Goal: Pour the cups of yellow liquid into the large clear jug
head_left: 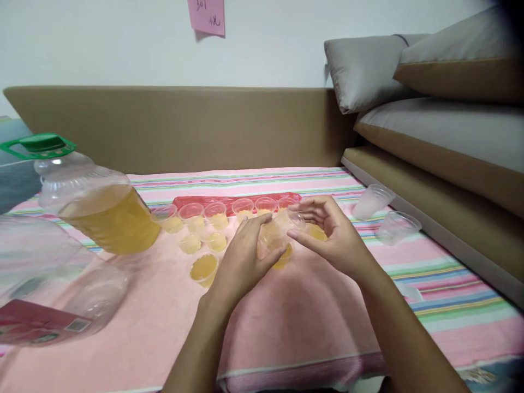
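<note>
Between my hands a clear plastic cup is tilted above the pink cloth. My left hand has its fingers curved around the cup's left side. At the cup's upper right is my right hand, fingers bent and thumb apart, close to the rim; whether it touches is unclear. Several cups of yellow liquid stand behind and beside my hands, among them one cup left of my left hand. Another cup of yellow liquid is partly hidden behind my right hand.
A large jug of yellow liquid with a green handle leans at the left, beside a clear empty bottle. Two clear cups lie at the right near stacked cushions. A red strip lies behind the cups.
</note>
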Demonstrator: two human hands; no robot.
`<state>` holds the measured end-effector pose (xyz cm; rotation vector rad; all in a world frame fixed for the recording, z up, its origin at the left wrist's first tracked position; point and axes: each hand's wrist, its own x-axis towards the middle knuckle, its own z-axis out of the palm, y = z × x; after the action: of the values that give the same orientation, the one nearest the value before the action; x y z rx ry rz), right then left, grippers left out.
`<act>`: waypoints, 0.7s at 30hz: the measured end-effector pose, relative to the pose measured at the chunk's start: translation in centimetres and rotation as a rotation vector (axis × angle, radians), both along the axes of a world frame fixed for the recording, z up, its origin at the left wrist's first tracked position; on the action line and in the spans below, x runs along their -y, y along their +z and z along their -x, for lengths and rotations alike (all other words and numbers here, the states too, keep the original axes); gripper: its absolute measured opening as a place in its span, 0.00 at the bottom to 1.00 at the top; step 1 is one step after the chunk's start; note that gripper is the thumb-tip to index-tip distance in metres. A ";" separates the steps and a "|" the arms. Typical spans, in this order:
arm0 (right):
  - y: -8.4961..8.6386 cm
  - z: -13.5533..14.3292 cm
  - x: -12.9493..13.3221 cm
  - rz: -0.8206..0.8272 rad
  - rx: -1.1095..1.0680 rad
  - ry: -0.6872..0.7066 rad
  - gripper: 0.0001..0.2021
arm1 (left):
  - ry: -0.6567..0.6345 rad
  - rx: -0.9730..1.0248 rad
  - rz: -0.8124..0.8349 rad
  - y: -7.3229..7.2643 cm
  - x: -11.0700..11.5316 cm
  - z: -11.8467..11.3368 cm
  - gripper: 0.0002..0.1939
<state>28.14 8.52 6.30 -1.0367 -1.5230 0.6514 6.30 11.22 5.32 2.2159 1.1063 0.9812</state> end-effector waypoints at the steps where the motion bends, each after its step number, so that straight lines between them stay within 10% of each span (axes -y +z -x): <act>1: -0.1 0.1 0.1 -0.008 -0.017 -0.012 0.26 | 0.003 0.006 0.012 0.0 0.0 0.0 0.29; 21: 0.1 -0.1 0.8 -0.115 0.145 -0.116 0.16 | -0.005 -0.002 0.063 0.4 0.2 0.1 0.30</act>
<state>28.29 7.71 6.42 -1.0943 -1.5925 0.4106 6.20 11.04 5.71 2.1685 1.1162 0.9296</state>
